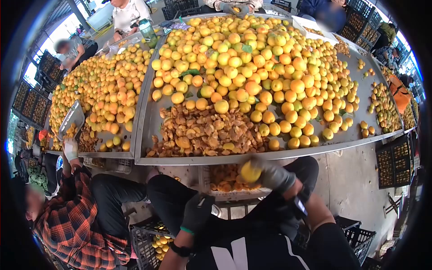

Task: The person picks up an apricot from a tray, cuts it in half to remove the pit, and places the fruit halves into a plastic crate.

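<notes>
My right hand [275,175], in a dark glove and blurred by motion, holds a yellow apricot [250,172] just off the table's front edge. My left hand [198,211], gloved with a green cuff, is closed lower down over my lap. A small shiny metal piece [201,202] shows at its fingers; its kind is not clear. Between and beyond the hands, a crate [208,176] under the table edge holds brown-orange pieces [225,173]. On the metal table [180,160], a heap of brown-orange cut pieces [211,132] lies in front of many whole apricots [234,63].
A person in a plaid shirt [78,220] sits at my left, one gloved hand near a metal scoop-like tray [73,120]. A black crate [150,247] with apricots stands beside my left leg. More black crates [393,162] stand at right. Other people sit across the table.
</notes>
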Tool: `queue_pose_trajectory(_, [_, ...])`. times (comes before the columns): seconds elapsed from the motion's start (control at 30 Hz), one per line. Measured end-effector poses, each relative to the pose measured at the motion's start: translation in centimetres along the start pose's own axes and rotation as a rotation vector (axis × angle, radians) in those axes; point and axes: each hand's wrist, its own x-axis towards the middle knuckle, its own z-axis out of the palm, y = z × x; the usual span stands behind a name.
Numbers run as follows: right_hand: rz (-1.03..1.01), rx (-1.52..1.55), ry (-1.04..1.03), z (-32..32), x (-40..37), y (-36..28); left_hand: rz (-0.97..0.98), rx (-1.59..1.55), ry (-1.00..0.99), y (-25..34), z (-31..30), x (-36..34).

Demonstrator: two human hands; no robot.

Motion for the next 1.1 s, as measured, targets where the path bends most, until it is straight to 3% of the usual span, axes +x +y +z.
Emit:
queue_pose_trajectory(0.03, [0.190,-0.023,-0.029,2.0,-1.2,-0.1,0.316,0.369,0.040,-0.1,0.5,0.2])
queue_pose_trajectory(0.07, [0.245,-0.011,-0.023,3.6,-2.4,0.9,0.332,0.693,-0.045,1.2,0.7,0.3])
queue_pose_trajectory(0.1, [0.300,0.004,-0.018,5.1,-3.4,1.9,0.326,0.696,-0.050,1.7,1.1,0.0])
queue_pose_trajectory(0.17, [0.305,-0.029,0.025,7.5,-4.3,3.3,0.401,1.031,-0.183,2.3,2.2,-0.4])
queue_pose_trajectory(0.3, [0.282,0.027,0.096,7.5,-6.0,4.1,0.479,0.912,-0.323,2.4,2.2,-1.1])
queue_pose_trajectory(0.37, [0.258,-0.093,0.086,6.1,-6.8,4.1,-0.348,0.056,-0.603,4.6,2.0,-1.7])
queue_pose_trajectory(0.4, [0.315,0.089,0.037,5.3,-6.9,3.6,-0.353,0.053,-0.602,3.7,1.6,-1.9])
queue_pose_trajectory(0.43, [0.368,0.270,-0.013,5.0,-7.1,3.4,-0.446,-0.327,-0.701,2.3,1.2,-1.6])
queue_pose_trajectory(0.47, [0.328,0.542,0.103,6.1,-7.0,3.4,-0.529,-0.713,-0.785,1.5,0.9,-1.6])
queue_pose_trajectory(0.5, [0.329,0.541,0.100,6.6,-7.1,2.7,-0.528,-0.714,-0.782,1.4,1.1,-1.8])
queue_pose_trajectory(0.57, [0.190,0.632,0.133,7.4,-7.1,1.1,-0.408,-0.633,-0.515,1.6,1.5,-1.9])
queue_pose_trajectory(0.6, [0.191,0.568,0.238,7.8,-7.3,0.8,-0.405,-0.632,-0.510,1.6,1.6,-2.0])
queue_pose_trajectory(0.67, [0.218,0.427,0.182,5.9,-8.2,2.7,0.055,-0.175,-0.408,1.6,2.1,-2.3])
queue_pose_trajectory(0.7, [0.243,0.284,0.133,5.3,-8.8,3.3,0.053,-0.175,-0.407,1.8,2.4,-2.6])
queue_pose_trajectory(0.77, [0.239,0.272,0.132,5.7,-9.6,3.6,0.666,0.412,-0.202,2.4,3.1,-3.0])
queue_pose_trajectory(0.83, [0.237,0.265,0.125,6.5,-9.8,3.3,0.760,0.594,-0.159,2.5,3.4,-3.5])
queue_pose_trajectory(0.9, [0.082,0.104,0.131,7.8,-9.5,2.2,0.850,0.780,-0.115,2.5,3.3,-4.0])
queue_pose_trajectory(0.97, [0.129,0.138,0.155,8.1,-9.8,0.8,0.869,1.049,-0.029,2.4,3.2,-4.5])
queue_pose_trajectory(1.03, [0.196,-0.075,0.169,7.9,-9.9,0.2,0.870,1.179,-0.040,1.1,3.3,-4.7])
queue_pose_trajectory(1.1, [0.226,-0.079,0.194,8.0,-9.9,0.2,0.871,1.310,-0.051,0.3,3.5,-4.8])
